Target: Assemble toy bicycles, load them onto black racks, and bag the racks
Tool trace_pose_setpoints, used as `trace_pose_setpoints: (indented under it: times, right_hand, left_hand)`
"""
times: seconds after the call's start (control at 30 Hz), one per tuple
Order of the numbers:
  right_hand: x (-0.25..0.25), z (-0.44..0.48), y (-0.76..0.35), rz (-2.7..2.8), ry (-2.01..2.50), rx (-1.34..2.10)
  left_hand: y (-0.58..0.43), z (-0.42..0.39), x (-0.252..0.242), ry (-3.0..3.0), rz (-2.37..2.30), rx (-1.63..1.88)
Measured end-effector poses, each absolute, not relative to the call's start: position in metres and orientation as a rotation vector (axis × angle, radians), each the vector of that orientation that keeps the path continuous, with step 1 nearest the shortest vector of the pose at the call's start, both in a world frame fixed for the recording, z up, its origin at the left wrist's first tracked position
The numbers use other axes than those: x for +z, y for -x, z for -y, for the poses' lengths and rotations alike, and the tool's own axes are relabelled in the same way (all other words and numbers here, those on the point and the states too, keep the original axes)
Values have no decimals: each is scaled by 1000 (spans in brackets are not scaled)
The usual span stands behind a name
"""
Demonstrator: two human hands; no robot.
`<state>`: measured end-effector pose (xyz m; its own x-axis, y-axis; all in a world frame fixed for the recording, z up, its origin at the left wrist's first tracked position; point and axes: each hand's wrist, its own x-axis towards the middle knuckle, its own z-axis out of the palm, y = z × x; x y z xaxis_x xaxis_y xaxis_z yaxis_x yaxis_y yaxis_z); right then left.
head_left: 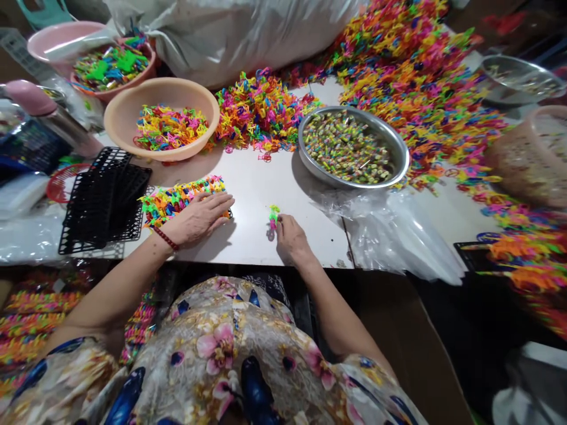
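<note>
My left hand (198,219) lies flat, fingers stretched out, over the right part of a row of small colourful plastic pieces (166,203). A black edge shows under these pieces beside my fingertips. Between the fingertips of my right hand (292,236) is a small green and pink plastic piece (273,217), held just over the white table (252,183). Beyond my hands stand a peach bowl (208,118) of colourful pieces and a metal bowl (402,159) full of small wrapped items.
Black grid trays (104,203) are stacked at the left, near a pink-capped bottle (31,97). Large heaps of colourful pieces (398,77) spread across the back and right. Clear plastic bags (398,230) lie at the right front, and a big white sack (230,41) stands behind.
</note>
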<state>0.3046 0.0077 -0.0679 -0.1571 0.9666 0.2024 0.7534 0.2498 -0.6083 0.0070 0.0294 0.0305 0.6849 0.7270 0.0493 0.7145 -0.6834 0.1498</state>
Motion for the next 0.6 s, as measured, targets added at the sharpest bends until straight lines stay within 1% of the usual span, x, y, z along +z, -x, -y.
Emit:
trace_pose_setpoints:
  times: [0.13,0.2,0.33,0.6]
  right_hand:
    - [-64,-23,-245,1664,1372,990]
    - [-65,-34,-220,1609,1271,1116]
    - [-71,-51,-195,1740,1179,1054]
    - [-77,-66,-200,2053,1142,923]
  left_hand:
    - [-11,-34,24,-2776,-1268,125]
    - [-10,-36,21,-2784,-1270,131]
    - [-8,-35,19,-2786,-1268,157]
    - [-9,-32,20,-2776,-1293,194]
